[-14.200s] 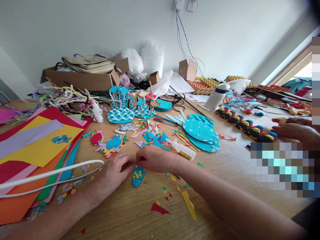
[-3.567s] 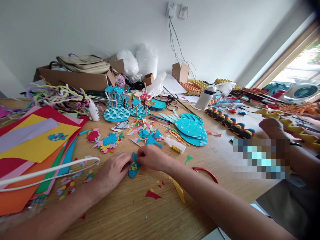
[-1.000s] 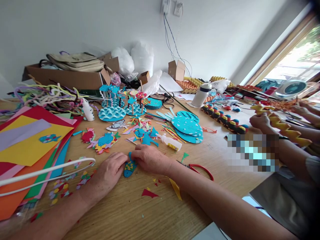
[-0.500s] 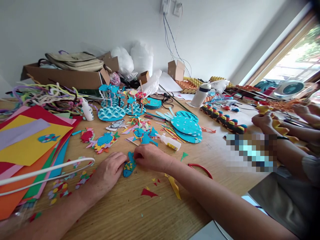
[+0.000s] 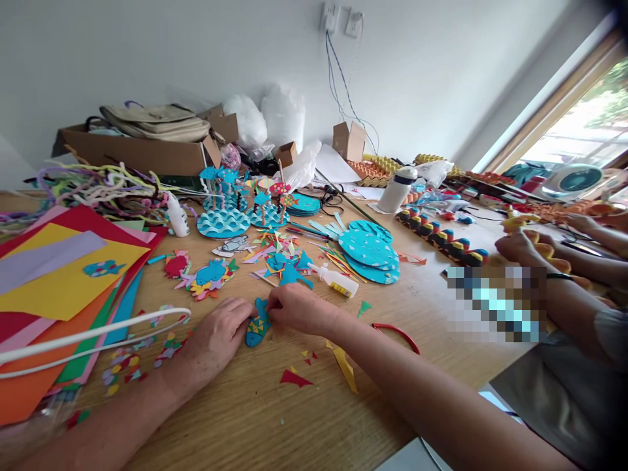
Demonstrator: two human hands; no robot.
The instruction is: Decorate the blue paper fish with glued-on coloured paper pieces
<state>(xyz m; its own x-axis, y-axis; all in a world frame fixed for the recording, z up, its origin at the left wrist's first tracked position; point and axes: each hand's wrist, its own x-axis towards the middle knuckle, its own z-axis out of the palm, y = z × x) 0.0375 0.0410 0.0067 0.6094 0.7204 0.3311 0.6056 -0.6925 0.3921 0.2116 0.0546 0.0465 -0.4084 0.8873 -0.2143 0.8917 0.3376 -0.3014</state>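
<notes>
A blue paper fish [image 5: 255, 332] with small yellow and green triangles stuck on it lies flat on the table between my hands. My left hand [image 5: 223, 333] has its fingers bent and pressed together at the fish's left edge, holding it down. On the other side, my right hand [image 5: 299, 309] is closed in a pinch by the fish's upper right; what its fingertips hold is hidden. Just beyond are a glue bottle [image 5: 338, 281] lying on its side, blue paper scraps [image 5: 287, 267] and a thin stick [image 5: 265, 279].
Coloured paper sheets [image 5: 59, 275] lie at left behind a white cable [image 5: 147, 318]. Red-handled scissors [image 5: 397, 335] rest right of my forearm. Decorated paper fish [image 5: 209, 276] and blue wave stands [image 5: 223, 224] are farther back. A co-worker's hands [image 5: 520, 245] work at right.
The view has shifted slightly, so everything sits a little farther right. Both hands stay at the fish, with almost no change in their pose.
</notes>
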